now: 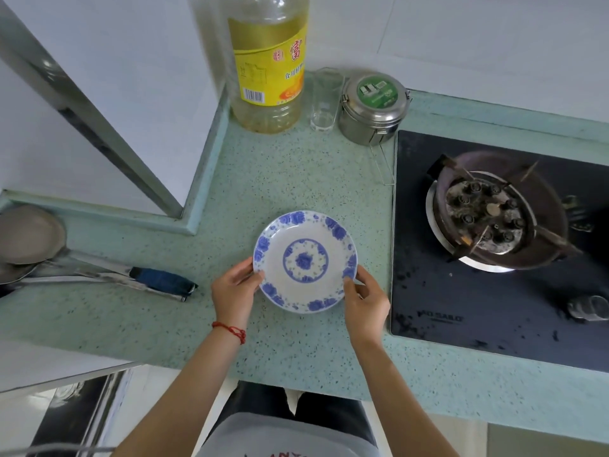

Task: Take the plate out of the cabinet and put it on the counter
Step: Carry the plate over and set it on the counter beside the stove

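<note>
Speckled green table point(296, 166) carries a blue-flowered plate point(304, 261) between both hands. Left hand point(234, 291) and right hand point(365, 300) each pinch its near rim, fingers curled narrowly.

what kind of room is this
Most likely a home kitchen. A gas burner sits in a black glass hob beside a speckled green counter, with a big bottle of cooking oil and a steel lunch tin at the back.

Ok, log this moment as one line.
plate upright on counter | left hand, right hand gripping opposite rims | beside stove | release pending
</note>
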The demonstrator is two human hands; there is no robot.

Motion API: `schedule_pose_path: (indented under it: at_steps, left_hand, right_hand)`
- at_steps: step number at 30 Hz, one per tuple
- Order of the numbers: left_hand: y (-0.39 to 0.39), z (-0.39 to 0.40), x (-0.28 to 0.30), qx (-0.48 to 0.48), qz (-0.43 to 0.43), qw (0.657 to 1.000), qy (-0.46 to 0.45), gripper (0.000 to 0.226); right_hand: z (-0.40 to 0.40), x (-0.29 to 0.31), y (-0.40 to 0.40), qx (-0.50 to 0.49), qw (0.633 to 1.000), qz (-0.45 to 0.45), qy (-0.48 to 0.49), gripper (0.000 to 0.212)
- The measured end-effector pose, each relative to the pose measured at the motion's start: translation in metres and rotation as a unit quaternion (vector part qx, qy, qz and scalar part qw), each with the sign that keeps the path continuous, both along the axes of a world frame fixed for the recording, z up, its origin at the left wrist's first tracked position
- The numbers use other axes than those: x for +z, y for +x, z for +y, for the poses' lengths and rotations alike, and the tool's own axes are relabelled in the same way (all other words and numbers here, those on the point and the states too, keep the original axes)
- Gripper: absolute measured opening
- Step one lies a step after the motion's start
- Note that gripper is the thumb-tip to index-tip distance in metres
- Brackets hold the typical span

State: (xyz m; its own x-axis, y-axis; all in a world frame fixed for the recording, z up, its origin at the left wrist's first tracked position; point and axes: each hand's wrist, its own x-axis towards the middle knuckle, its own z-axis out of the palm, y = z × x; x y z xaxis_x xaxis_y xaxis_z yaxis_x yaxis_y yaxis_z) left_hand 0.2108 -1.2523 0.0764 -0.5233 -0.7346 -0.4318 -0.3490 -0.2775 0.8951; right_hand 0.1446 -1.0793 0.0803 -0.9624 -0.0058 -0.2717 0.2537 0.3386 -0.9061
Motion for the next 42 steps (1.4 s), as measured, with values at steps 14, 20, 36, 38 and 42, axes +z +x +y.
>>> schedule_pose_path:
  at_steps: [14,20,36,38,42]
  left_hand:
    - [-0.007,-0.004,0.001,0.002,-0.008,1.0,0.004,0.038]
    - [-0.012,-0.006,0.003,0.0,-0.007,1.0,0.001,0.037]
    - [-0.025,-0.009,0.007,-0.021,-0.017,0.999,-0.033,0.035]
    - [-0.024,-0.009,0.008,-0.026,-0.021,0.998,-0.049,0.034]
    - [-0.016,-0.011,0.01,-0.042,-0.028,0.996,-0.073,0.032]
  right_hand:
    - [-0.007,-0.006,-0.004,-0.005,1.0,-0.003,0.01,0.028]
    - [-0.008,-0.008,-0.01,0.001,1.0,-0.004,0.017,0.027]
    - [-0.017,-0.001,-0.022,0.009,1.0,-0.002,0.019,0.025]
    - [-0.017,0.0,-0.021,0.009,1.0,0.001,0.023,0.023]
    - [-0.015,0.004,-0.018,-0.001,0.999,0.003,0.042,0.017]
